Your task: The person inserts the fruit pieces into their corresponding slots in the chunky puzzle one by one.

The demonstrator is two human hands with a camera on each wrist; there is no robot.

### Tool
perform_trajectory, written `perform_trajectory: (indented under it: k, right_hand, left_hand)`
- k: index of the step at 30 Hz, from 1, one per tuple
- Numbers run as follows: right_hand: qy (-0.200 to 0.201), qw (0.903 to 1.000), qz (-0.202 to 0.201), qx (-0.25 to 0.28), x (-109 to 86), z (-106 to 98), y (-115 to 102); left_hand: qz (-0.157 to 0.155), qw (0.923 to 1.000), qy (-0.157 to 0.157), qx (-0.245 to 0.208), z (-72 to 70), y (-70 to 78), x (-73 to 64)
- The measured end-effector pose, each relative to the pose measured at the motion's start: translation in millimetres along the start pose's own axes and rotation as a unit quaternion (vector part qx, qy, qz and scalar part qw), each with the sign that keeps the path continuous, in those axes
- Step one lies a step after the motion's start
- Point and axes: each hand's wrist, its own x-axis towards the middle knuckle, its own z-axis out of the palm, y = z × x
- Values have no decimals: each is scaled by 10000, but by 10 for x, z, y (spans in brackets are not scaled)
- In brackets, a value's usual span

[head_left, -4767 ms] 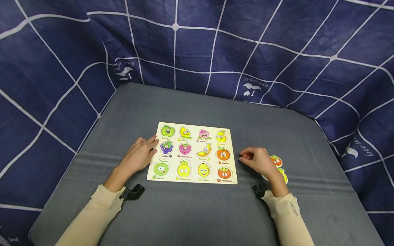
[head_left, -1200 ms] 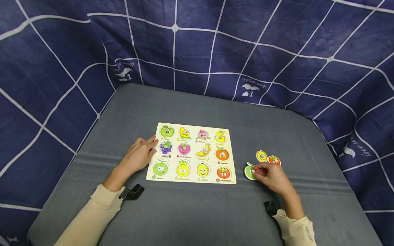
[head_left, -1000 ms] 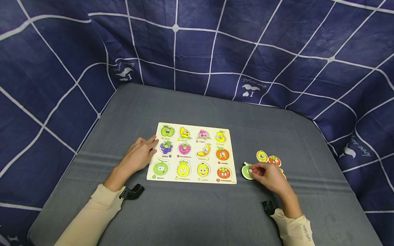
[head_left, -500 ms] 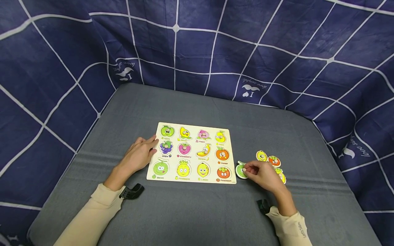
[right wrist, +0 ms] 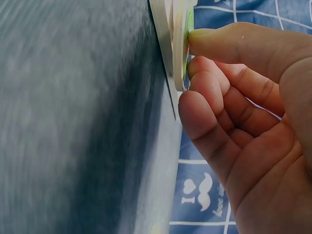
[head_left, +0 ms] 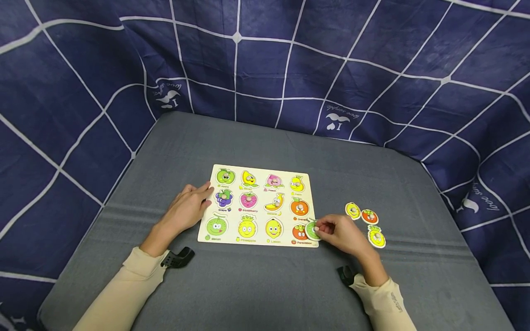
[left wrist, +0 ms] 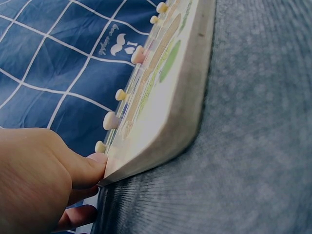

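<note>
A cream fruit puzzle board (head_left: 236, 184) lies flat on the grey table, its fruit pictures in rows. My right hand (head_left: 343, 233) pinches a round green melon puzzle piece (head_left: 312, 230) between thumb and fingers. That piece overlaps the board's right edge beside the persimmon (head_left: 300, 232). In the right wrist view the piece (right wrist: 180, 53) is seen edge-on, close to the board. My left hand (head_left: 186, 208) rests at the board's left edge, index finger extended over the rim. The left wrist view shows the thumb (left wrist: 90, 168) at the board's edge (left wrist: 190, 97), with wooden knobs standing up from it.
To the right of the right hand lie a loose lemon piece (head_left: 353, 210), a persimmon piece (head_left: 370, 216) and a pineapple piece (head_left: 376, 236). A blue gridded curtain (head_left: 265, 64) surrounds the grey table (head_left: 256, 280) at the back and sides.
The right hand has carried the melon piece leftward from the loose pieces to over the board's right edge. The pineapple piece has come into full view. The left hand has stayed put.
</note>
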Motion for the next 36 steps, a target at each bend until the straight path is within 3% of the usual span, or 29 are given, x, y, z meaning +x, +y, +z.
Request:
perform_trajectory:
  k: [18,36]
  right_hand:
    - [-404,9982,-444,58,199,154,-168]
    - [-499,9956,-792,37,356,237,-296]
  left_hand:
    - [-11,10000,16,-7,5,-1,-2]
    - [-34,9999,31,-98,15,-4,-7]
